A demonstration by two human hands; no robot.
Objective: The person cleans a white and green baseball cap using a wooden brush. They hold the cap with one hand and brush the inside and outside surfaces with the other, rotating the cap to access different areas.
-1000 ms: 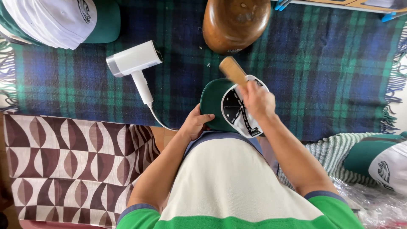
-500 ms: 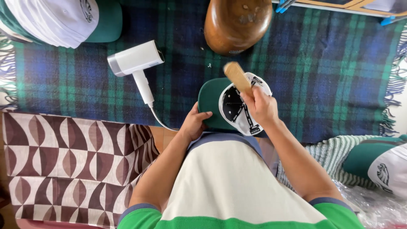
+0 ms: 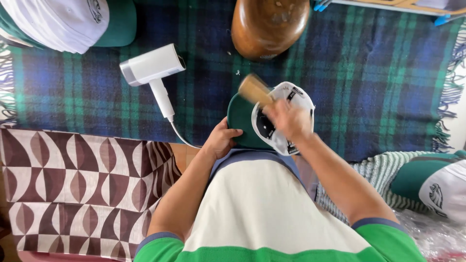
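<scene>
The left hand (image 3: pixel 221 140) is gripping the green brim of a white-and-green cap (image 3: pixel 272 119), fingers curled over its edge, holding it upside down on the plaid blanket (image 3: pixel 369 82) just in front of the person. The right hand (image 3: pixel 286 119), blurred, is closing tightly around a wooden tool (image 3: pixel 255 90) over the cap's open inside.

I get bright, even daylight over the blanket (image 3: pixel 364 92), with soft shadows and a glossy sheen on the wooden form (image 3: pixel 269 24) above the cap (image 3: pixel 281 116). My right hand (image 3: pixel 286 119) and its brush (image 3: pixel 255 90) smear with motion blur over the cap, while the rest stays sharp. Straight lines bow towards the corners.
</scene>
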